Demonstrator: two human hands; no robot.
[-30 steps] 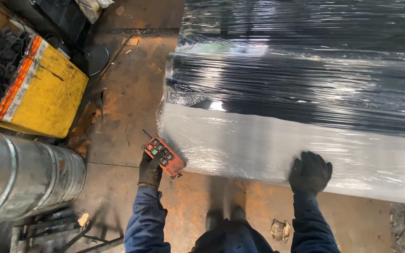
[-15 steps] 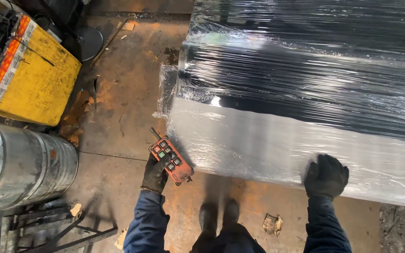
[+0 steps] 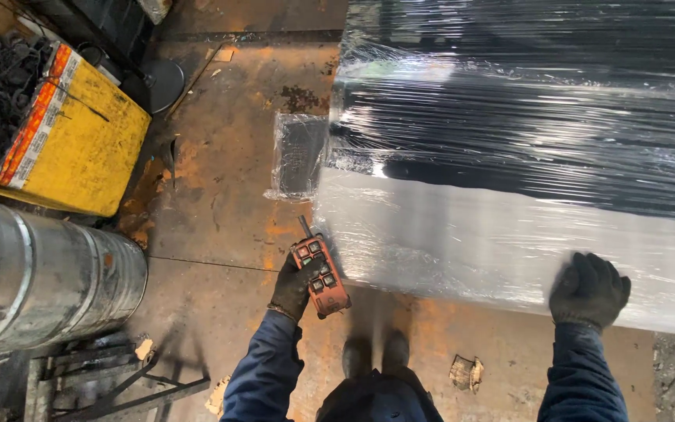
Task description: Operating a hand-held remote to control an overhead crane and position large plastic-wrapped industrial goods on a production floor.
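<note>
Since a second ago the view has slid leftward relative to the load, so the big stretch-wrapped load [image 3: 525, 172] now fills the right of the view and a loose flap of wrap film [image 3: 298, 156] at its left end has come into sight. Both gloved hands sit much as they did.

Left of the load's near corner, the left hand [image 3: 294, 285] is closed around an orange push-button remote pendant [image 3: 320, 270], thumb lying over the buttons, the pendant tilted so its face looks up toward the wearer. Against the load's pale near side, the right hand [image 3: 589, 289] rests flat, fingers loosely curled rather than gripping, seemingly to steady or feel the load.

Below the load's near edge, two dark boots [image 3: 373, 355] stand on the rusty steel floor [image 3: 220, 195]. Well left of the load lie a yellow box [image 3: 72, 152] and a galvanised metal drum [image 3: 41, 281] on its side.
</note>
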